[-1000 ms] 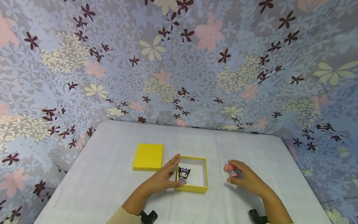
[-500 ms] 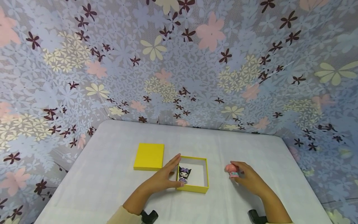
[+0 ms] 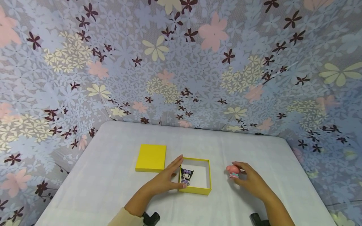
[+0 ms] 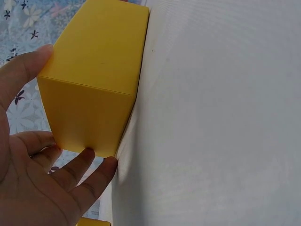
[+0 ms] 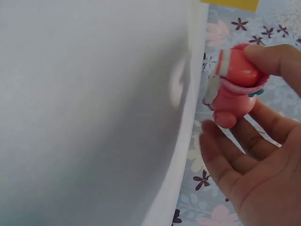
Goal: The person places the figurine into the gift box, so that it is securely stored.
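Note:
My left hand [image 3: 165,179] holds the open yellow box [image 3: 196,190] by its left side, thumb at the near edge and fingers at the far left corner. The left wrist view shows the fingers against the outer walls of the yellow box [image 4: 94,56]. Inside, at the left, lies a small black-and-purple character figurine [image 3: 186,176]. To the right, my right hand [image 3: 252,181] pinches a pink figurine [image 3: 233,171] between thumb and fingers. In the right wrist view the thumb rests on the top of the pink figurine [image 5: 237,94], which is apart from the box.
A yellow square lid [image 3: 151,158] lies flat on the white-covered table [image 3: 99,175], left of the box. A floral fabric backdrop [image 3: 181,78] rises behind the table and at its sides. Black wrist mounts [image 3: 151,218] show near the bottom edge.
The pink figurine has turned in my right hand and stands more upright. It shifted slightly right, then back left. My left hand, the box and the figurine inside have stayed put.

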Action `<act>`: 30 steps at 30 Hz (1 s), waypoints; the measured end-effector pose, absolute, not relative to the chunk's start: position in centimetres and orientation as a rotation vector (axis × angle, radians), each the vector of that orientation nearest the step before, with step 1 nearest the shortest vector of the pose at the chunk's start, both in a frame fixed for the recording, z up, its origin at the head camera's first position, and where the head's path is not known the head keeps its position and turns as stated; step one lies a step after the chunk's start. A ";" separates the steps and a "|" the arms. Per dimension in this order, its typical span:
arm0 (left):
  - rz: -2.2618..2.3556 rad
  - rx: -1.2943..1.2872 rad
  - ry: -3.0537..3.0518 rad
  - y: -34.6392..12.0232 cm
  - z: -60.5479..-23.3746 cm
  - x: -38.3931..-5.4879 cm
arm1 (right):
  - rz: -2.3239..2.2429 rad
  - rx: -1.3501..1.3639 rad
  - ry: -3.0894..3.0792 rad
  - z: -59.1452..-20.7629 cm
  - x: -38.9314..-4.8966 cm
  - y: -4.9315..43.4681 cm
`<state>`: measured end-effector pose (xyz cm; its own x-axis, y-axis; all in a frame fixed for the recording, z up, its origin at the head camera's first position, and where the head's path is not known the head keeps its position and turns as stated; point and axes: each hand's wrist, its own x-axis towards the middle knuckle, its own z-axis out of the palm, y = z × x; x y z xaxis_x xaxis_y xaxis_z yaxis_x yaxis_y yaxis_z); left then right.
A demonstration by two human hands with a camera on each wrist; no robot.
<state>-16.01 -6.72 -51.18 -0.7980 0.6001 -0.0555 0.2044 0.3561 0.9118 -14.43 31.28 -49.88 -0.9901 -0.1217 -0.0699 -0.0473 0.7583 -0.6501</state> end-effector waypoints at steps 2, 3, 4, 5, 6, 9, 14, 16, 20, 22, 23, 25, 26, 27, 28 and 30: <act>1.420 0.705 2.250 -6.7 -51.2 -16.0 | -1.098 -0.146 2.836 -49.8 -14.4 31.1; 1.417 0.706 2.253 -6.7 -51.2 -16.0 | -1.126 -0.155 2.828 -49.7 -14.3 31.0; 1.416 0.706 2.255 -6.7 -51.2 -16.0 | -1.154 -0.161 2.821 -49.6 -14.3 30.9; 1.416 0.706 2.256 -6.7 -51.2 -16.0 | -1.175 -0.174 2.816 -49.5 -14.2 30.9; 1.417 0.706 2.255 -6.7 -51.2 -16.0 | -1.203 -0.188 2.810 -49.5 -14.1 30.8; 1.421 0.703 2.248 -6.7 -51.1 -16.0 | -1.270 -0.245 2.808 -49.4 -13.9 30.7; 1.429 0.703 2.238 -6.7 -51.1 -16.0 | -1.353 -0.386 2.836 -49.4 -13.7 30.4; 1.429 0.704 2.236 -6.7 -51.1 -16.0 | -1.370 -0.425 2.844 -49.3 -13.6 30.3; 1.429 0.705 2.238 -6.8 -51.2 -16.0 | -1.345 -0.379 2.869 -49.0 -13.6 29.8; 1.429 0.705 2.239 -6.8 -51.2 -16.0 | -1.324 -0.332 2.872 -48.7 -13.5 29.5; 1.428 0.704 2.241 -6.8 -51.2 -16.0 | -1.311 -0.316 2.873 -48.6 -13.5 29.4; 1.423 0.703 2.246 -6.8 -51.2 -16.0 | -1.294 -0.290 2.875 -48.4 -13.5 29.2; 1.419 0.701 2.251 -6.8 -51.2 -16.0 | -1.288 -0.290 2.879 -48.3 -13.5 29.1; 1.416 0.699 2.253 -6.8 -51.2 -16.0 | -1.279 -0.293 2.882 -48.3 -13.5 29.0; 1.413 0.696 2.256 -6.8 -51.2 -16.0 | -1.272 -0.305 2.890 -48.2 -13.4 28.9; 1.409 0.692 2.260 -6.8 -51.1 -16.0 | -1.264 -0.333 2.902 -48.1 -13.4 28.6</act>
<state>-15.96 -6.79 -51.14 -0.8033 0.5921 -0.0643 0.2031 0.3738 0.9050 -13.36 28.64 -48.05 -0.9772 -0.1742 0.1211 -0.2073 0.6628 -0.7195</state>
